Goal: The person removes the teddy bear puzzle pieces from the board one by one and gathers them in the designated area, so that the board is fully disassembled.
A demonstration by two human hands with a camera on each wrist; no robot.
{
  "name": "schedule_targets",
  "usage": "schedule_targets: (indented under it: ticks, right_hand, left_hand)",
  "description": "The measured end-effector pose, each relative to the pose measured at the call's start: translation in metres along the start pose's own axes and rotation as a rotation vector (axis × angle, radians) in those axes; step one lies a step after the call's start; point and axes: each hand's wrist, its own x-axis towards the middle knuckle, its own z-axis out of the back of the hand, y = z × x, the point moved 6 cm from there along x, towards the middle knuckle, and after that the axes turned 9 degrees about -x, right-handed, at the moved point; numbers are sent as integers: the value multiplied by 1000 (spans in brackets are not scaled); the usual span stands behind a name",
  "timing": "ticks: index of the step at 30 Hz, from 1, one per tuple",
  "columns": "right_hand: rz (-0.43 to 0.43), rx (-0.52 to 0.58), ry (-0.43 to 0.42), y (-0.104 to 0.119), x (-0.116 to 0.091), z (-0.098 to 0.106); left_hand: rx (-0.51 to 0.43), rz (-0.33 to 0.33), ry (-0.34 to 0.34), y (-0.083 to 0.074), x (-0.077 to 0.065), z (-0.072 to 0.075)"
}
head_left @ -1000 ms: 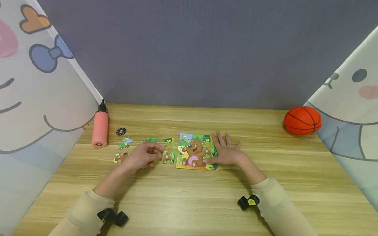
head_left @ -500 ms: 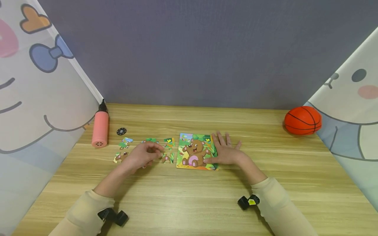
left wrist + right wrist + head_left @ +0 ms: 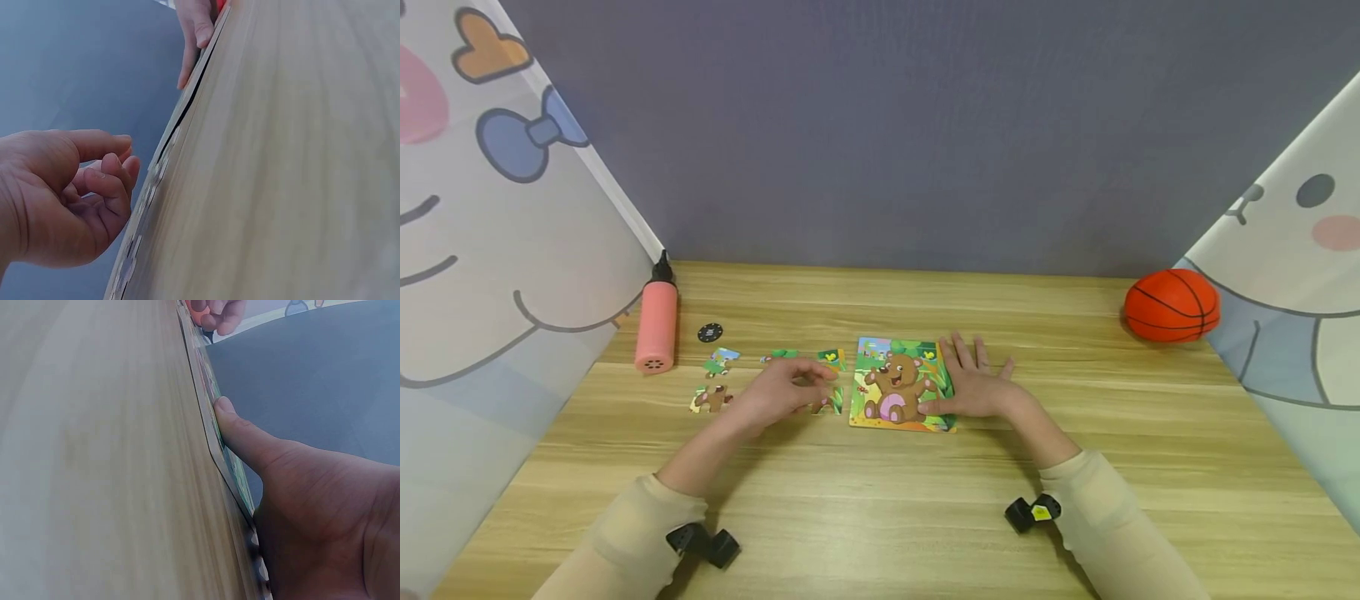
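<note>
When we look left of the left hand, we see puzzle pieces. Its fingers curl loosely, holding nothing. Between the hands lies the bear picture; the right hand rests spread on its edge.

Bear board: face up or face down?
Face up: the bear board shows its printed side in the head view, and the right hand rests partly on that side.

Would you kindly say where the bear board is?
In the head view, the bear board lies below centre, right of the loose pieces, partly under the right hand.
</note>
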Motion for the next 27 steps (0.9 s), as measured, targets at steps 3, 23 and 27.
schedule_targets:
  ticks: [3, 23, 27]
  right_hand:
    - [0, -1, -2, 0, 0, 0]
    - [0, 12, -2, 1, -1, 1]
    - [-1, 12, -5, 2, -2, 2]
  left_hand:
    - [-13, -12, 24, -2, 2, -5]
    - [19, -32, 107, -10, 19, -40]
    - [16, -29, 124, -11, 19, -43]
